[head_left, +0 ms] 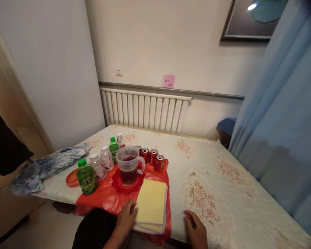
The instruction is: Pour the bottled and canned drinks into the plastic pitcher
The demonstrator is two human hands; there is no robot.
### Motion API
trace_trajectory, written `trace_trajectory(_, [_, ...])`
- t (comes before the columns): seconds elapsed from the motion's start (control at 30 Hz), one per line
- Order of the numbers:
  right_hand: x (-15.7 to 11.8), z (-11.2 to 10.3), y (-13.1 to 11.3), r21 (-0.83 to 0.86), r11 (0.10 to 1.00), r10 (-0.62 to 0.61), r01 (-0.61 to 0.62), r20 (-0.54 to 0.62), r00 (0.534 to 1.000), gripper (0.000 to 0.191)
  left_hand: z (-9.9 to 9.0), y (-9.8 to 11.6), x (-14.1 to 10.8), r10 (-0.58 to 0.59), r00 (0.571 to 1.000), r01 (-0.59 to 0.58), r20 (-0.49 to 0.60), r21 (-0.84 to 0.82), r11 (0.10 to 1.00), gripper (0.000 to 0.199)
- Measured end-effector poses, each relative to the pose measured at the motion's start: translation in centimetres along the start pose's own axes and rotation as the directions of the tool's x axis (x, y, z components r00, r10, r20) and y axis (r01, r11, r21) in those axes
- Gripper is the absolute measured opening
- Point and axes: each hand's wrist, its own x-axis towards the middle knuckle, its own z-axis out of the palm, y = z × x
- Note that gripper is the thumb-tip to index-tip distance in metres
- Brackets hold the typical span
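Observation:
A stack of yellow cloths (pixel 151 200) with pale purple edging lies on a red plastic sheet (pixel 106 199). My left hand (pixel 126 216) rests against the stack's left edge, fingers loosely bent with nothing visible in them. To the right, my right hand (pixel 196 229) lies at the front edge of the bed-like surface, thumb and forefinger apart and holding nothing. Behind the cloths, a clear plastic jug (pixel 128 167) of dark reddish-brown liquid stands upright on a red scalloped dish (pixel 115 183), its handle pointing right.
Several red cans (pixel 159 164) stand right of the jug. Green-capped bottles (pixel 86 178) and white-capped bottles (pixel 107 159) stand to its left, near an orange-red lid (pixel 72 179). Blue-white fabric (pixel 54 164) lies at far left. A blue curtain (pixel 282 103) hangs on the right.

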Motion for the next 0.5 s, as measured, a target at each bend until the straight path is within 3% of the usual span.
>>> trace_trajectory(0.27, [-0.1,0.1,1.1,-0.052,0.998,0.026,-0.025,0.007,1.000,0.039,-0.8,1.1,-0.3,0.045,0.999,-0.044,0.008,-0.070,0.997,0.021])
trace_trajectory(0.5, [-0.1,0.6,0.6,-0.083,0.997,0.017,-0.012,0.057,0.998,0.036,-1.8,3.0,-0.7,0.115,0.987,-0.100,0.113,-0.137,0.986,0.021])
